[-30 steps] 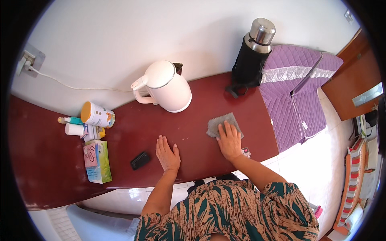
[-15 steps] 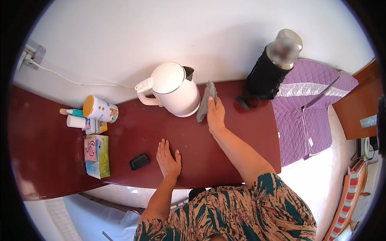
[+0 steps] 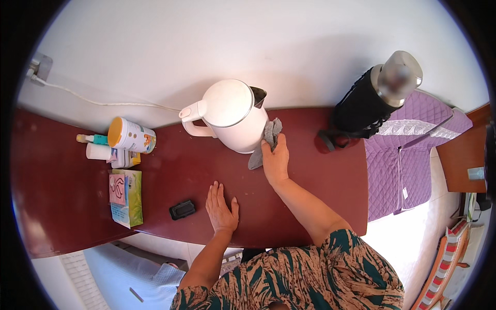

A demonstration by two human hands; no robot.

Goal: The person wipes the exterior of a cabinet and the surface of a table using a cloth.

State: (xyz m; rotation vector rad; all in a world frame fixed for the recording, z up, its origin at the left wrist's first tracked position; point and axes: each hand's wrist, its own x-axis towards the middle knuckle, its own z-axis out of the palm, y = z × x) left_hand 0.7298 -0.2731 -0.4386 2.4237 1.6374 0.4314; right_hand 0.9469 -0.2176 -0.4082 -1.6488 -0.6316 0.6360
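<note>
My right hand [image 3: 276,160] grips a grey cloth [image 3: 272,132], its folds sticking out past the fingers. The cloth touches the right side of a white electric kettle [image 3: 236,124], and its lower end lies near the tabletop at the kettle's base. On the dark red table [image 3: 279,217], toward the front edge, my left hand [image 3: 222,209] lies flat with the fingers stretched out and nothing in it. Just left of that hand is a small black rectangular object [image 3: 182,209]; its kind I cannot make out.
A tall steel flask in a black sleeve [image 3: 364,103] stands at the back right. Left are a tub [image 3: 135,135], a white-capped bottle [image 3: 98,151] and a tissue pack [image 3: 134,199]. A white cord [image 3: 98,99] runs along the wall. A purple quilted chair cover [image 3: 385,175] adjoins the table.
My right hand has brought the cloth a little down, against the kettle's side. My left hand keeps its place on the table. The whole view has shifted slightly.
</note>
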